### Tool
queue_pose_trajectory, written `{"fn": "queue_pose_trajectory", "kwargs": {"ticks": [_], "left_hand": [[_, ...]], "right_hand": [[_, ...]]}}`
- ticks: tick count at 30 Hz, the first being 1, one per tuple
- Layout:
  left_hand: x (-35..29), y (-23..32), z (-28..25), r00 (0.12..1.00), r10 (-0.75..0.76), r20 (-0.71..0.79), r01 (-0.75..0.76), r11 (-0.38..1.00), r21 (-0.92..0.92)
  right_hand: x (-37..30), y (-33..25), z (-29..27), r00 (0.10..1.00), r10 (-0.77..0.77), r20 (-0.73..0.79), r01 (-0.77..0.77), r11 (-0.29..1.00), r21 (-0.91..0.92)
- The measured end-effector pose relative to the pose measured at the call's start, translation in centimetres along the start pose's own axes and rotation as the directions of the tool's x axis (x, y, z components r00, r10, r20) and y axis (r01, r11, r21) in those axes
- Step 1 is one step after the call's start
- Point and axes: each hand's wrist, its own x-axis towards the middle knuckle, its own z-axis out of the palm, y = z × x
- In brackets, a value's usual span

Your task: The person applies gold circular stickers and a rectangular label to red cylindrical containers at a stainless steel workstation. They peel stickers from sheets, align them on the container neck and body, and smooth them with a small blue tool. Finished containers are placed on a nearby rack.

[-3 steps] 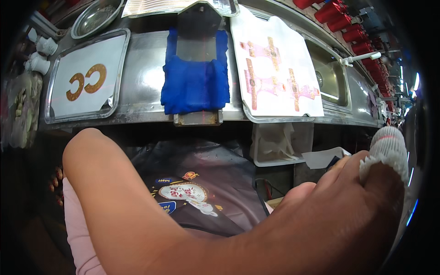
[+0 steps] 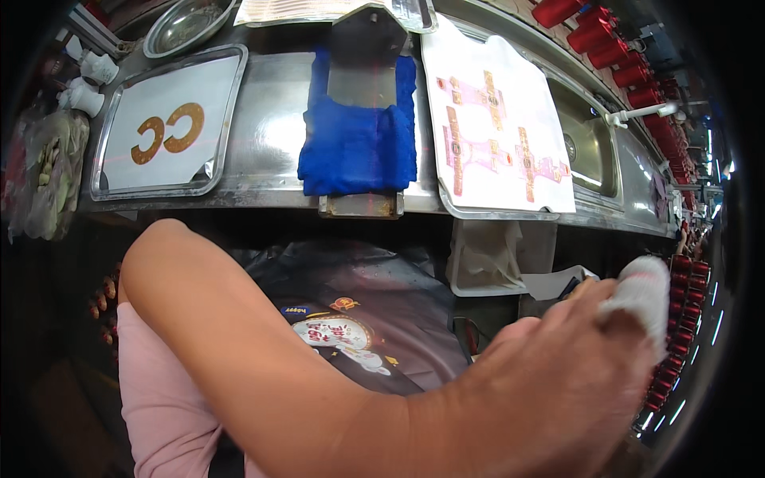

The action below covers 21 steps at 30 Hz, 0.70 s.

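My left arm folds across in front of me, its elbow high at the left. Large and smeared by motion, my left hand (image 2: 558, 374) fills the lower right, with a white knitted finger cover (image 2: 641, 295) on one digit. Its fingertips are hidden or blurred, so I cannot tell whether it grips anything. My right hand is out of view. Beyond the arm, a blue cloth (image 2: 358, 151) drapes over a narrow metal stand (image 2: 362, 205) at the bench edge. To its left, two gold-brown C-shaped pieces (image 2: 185, 127) lie on a white-lined metal tray (image 2: 227, 103).
A white sheet (image 2: 550, 119) with several pink-and-gold pieces covers a tray right of the cloth. Farther right are a sink (image 2: 590, 135), a white tap (image 2: 637, 114) and red cylinders (image 2: 590, 28). A clear plastic bin (image 2: 466, 271) stands below the bench. A dark printed apron (image 2: 406, 295) covers my lap.
The bench scene has shifted slightly right in the picture. My left hand has moved left and down, uncovering more red cylinders at the right. Things on the bench keep their places.
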Motion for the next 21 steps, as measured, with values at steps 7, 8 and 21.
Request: {"fn": "queue_pose_trajectory", "kwargs": {"ticks": [7, 8, 21], "left_hand": [[-0.7, -1.2, -3.3, 0.926, 0.071, -0.371, -0.036, 0.994, 0.099], [-1.3, -1.2, -4.6, 0.882, 0.032, -0.471, 0.032, 0.991, 0.127], [-7.4, 0.8, -19.5, 0.557, 0.221, -0.801, -0.224, 0.968, 0.112]], "right_hand": [[-5.3, 13.0, 5.9, 0.834, 0.431, 0.346, -0.216, 0.831, -0.513], [-5.8, 13.5, 6.2, 0.803, 0.438, 0.403, -0.141, 0.798, -0.586], [-7.2, -18.7, 4.2, 0.932, -0.341, 0.120, 0.333, 0.939, 0.081]]}}
